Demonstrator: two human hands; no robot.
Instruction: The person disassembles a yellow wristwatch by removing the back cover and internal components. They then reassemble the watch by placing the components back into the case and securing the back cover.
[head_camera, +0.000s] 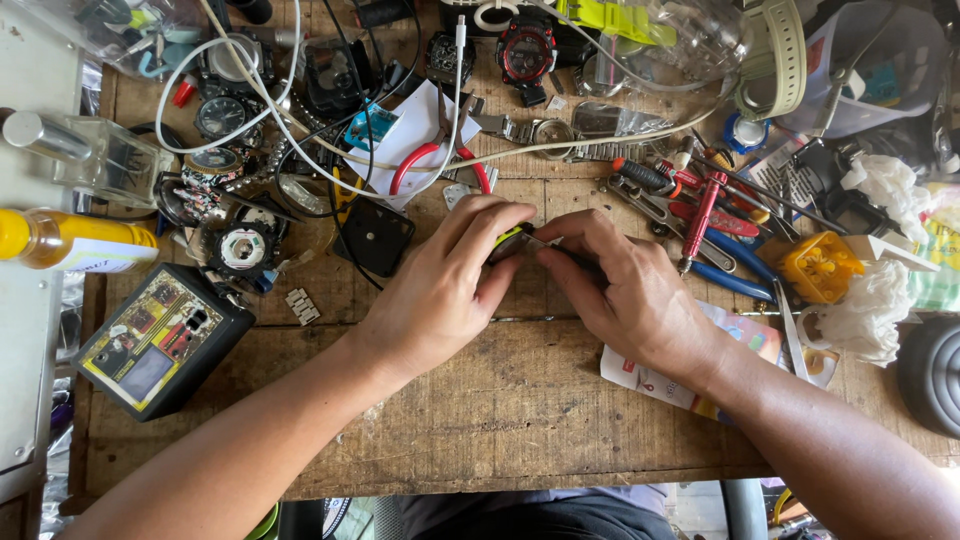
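Setting: a worn wooden workbench (500, 400) is seen from above, crowded along the top of the frame with watches, tools and white cables.
Held thing: a small dark part with a yellow-green edge (512, 240) is pinched at the centre of the frame, between the two hands.
Direction: its long axis appears to run left to right, though most of it is hidden by fingers.
Left hand (440, 290): fingers are curled nearly closed, the tips clamped on the part's left end.
Right hand (630, 290): fingers are closed on a thin dark tool (575, 257), its tip laid against the part.
Nearer hand: both are touching it.
Lower left: a black tester box (160, 340) is set apart.
Right: red-handled pliers (700, 215) lie just beyond the right hand.
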